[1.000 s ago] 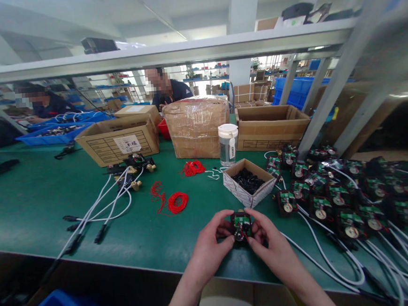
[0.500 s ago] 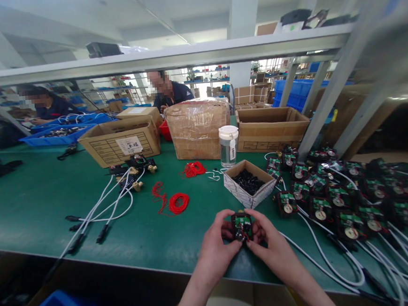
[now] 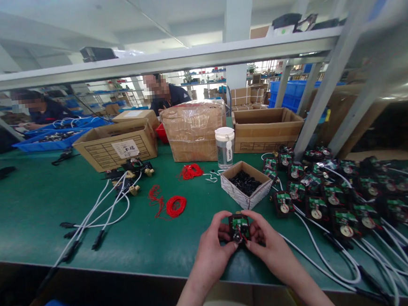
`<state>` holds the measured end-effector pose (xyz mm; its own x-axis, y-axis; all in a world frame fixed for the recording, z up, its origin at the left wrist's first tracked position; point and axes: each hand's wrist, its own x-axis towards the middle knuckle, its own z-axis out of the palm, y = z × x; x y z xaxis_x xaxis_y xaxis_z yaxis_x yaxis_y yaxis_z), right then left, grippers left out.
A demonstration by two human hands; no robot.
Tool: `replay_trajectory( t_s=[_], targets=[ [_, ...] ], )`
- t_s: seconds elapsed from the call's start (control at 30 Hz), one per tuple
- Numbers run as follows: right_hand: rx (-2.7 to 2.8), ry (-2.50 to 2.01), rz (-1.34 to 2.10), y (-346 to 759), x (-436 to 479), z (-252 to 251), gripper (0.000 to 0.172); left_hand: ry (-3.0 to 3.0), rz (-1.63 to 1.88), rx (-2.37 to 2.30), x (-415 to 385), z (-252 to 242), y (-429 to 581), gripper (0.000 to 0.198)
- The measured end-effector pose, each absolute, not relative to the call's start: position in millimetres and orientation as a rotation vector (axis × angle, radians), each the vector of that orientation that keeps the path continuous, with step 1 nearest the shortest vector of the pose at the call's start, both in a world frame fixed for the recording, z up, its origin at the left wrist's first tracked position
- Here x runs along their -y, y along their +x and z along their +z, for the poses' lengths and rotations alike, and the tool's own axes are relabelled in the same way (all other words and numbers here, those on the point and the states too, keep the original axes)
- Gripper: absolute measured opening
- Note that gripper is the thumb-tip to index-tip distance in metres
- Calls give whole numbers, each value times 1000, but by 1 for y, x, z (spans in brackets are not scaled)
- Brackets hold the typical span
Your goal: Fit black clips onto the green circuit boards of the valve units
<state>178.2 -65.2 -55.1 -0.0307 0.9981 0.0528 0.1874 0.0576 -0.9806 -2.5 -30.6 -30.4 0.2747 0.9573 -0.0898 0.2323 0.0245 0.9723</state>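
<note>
Between my two hands is a small black housing with a green circuit board (image 3: 239, 225) inside, its open side facing up towards me. My left hand (image 3: 214, 244) is closed on its left side, thumb at the lower edge and fingers at the upper corner. On the opposite side my right hand (image 3: 267, 242) grips it in the same way. A round silvery part and red wires show at the bottom of the housing. Just beyond my hands stands an open carton of small black parts (image 3: 247, 187). Similar housings with circuit boards (image 3: 316, 208) lie in rows to the right, trailing white cables.
Red wire coils (image 3: 176, 206) lie mid-table. Cabled units with brass fittings (image 3: 131, 177) sit at left. A lidded water cup (image 3: 225, 147) stands before cardboard boxes (image 3: 193, 132). A metal shelf post (image 3: 321, 99) rises at right. Two people (image 3: 169, 95) sit across the table.
The view has shifted slightly, so the scene sits a little further left. Both hands keep their hold on the housing, with hardly any movement.
</note>
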Motion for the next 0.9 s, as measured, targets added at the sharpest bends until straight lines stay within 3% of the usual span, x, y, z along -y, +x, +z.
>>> replay_trajectory(
  t_s=[0.3,0.57,0.9],
  targets=[
    [1393,-1244,1185,187,63,-57,65,1386,832,-1080,28,-34,-8,67],
    [1423,-1249,1125,190,63,-65,55,1396,817,-1057,24,-47,-13,70],
    [1858,-1665,256,228,-10,37,24,1574,765,-1031,25,-57,-25,92]
  ],
)
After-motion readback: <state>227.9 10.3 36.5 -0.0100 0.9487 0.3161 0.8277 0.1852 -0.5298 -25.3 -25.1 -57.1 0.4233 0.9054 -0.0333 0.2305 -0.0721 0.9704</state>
